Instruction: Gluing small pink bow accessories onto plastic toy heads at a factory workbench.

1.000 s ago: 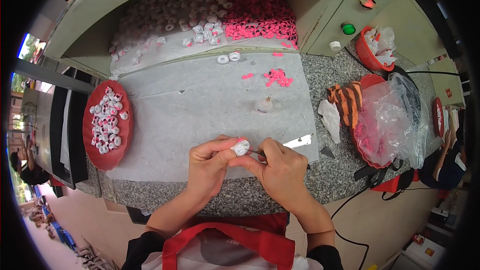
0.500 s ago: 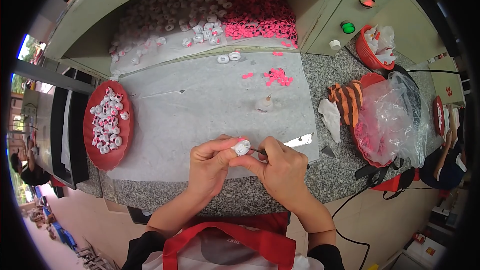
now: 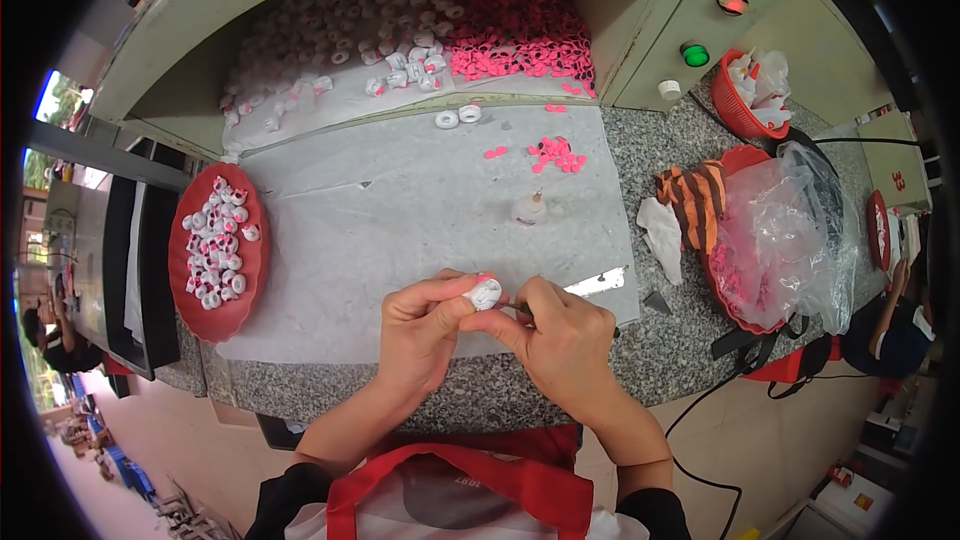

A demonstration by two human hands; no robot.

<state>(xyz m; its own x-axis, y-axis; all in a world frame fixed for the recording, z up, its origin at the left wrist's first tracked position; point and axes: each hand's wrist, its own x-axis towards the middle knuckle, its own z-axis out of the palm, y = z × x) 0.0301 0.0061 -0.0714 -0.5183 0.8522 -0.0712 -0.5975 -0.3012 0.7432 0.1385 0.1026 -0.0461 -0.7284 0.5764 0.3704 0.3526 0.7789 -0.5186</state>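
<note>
My left hand [image 3: 418,325] pinches a small white rounded piece [image 3: 486,294] with a touch of pink on its upper side, holding it above the near edge of the white sheet. My right hand [image 3: 565,340] is closed round a thin dark tool [image 3: 523,309]; its tip, at the piece, is mostly hidden by the fingers. Beyond the hands a small bottle with a thin nozzle [image 3: 529,209] stands upright on the sheet. Farther off lie a small heap of flat pink pieces [image 3: 558,154] and two white rings [image 3: 447,120].
At left, a red scalloped tray [image 3: 254,285] holds many white-and-pink pieces. A shelf at the back carries heaps of white pieces [image 3: 400,0] and pink ones [image 3: 520,30]. To the right are a striped cloth [image 3: 692,202], plastic bags [image 3: 785,240] and a red basket [image 3: 735,110].
The right fingers have shifted slightly at the white piece, and less of the dark tool shows. The piece has turned a little in my left hand.
</note>
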